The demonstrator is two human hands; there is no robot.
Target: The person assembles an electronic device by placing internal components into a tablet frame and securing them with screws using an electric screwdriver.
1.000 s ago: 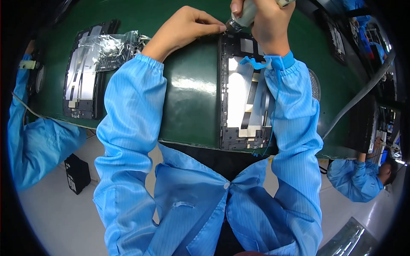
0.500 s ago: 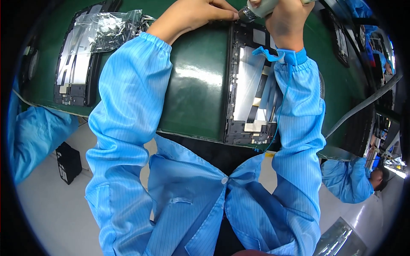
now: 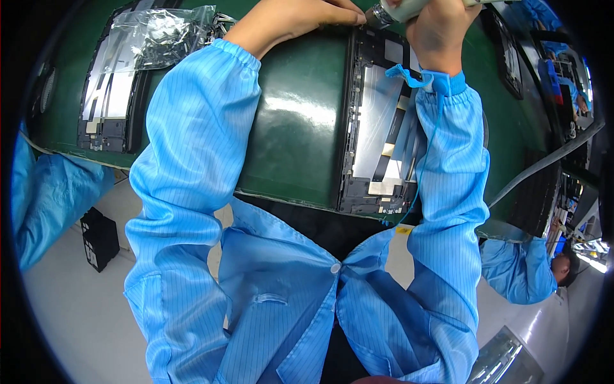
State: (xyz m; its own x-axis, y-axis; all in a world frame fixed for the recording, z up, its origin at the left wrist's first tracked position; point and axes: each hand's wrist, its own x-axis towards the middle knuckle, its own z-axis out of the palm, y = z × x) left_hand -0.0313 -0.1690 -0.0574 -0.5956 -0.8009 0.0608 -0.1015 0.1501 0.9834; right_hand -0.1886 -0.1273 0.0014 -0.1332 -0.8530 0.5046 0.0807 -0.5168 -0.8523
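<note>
A power screwdriver (image 3: 401,10) with a pale body and metal nose is gripped in my right hand (image 3: 440,37) at the top of the view. Its nose points left, toward the far edge of an opened tablet (image 3: 369,102). My left hand (image 3: 291,18) reaches over from the left, thumb and fingers pinched together beside the nose. Whatever sits in that pinch is too small to make out. The tablet lies lengthwise on the green mat (image 3: 291,150), showing a silver plate, dark ribbon cables and black frame. My right forearm covers part of its right side.
On the left, a clear bag (image 3: 163,38) of small metal parts rests on a second opened tablet (image 3: 105,105). A blue cord (image 3: 425,163) runs from my right wrist strap. A grey cable (image 3: 543,157) hangs at the right. Blue-sleeved people (image 3: 521,269) sit on either side.
Both hands and the screwdriver have shifted slightly right and up along the tablet's far edge. The grips look the same. The whole view has moved a little.
</note>
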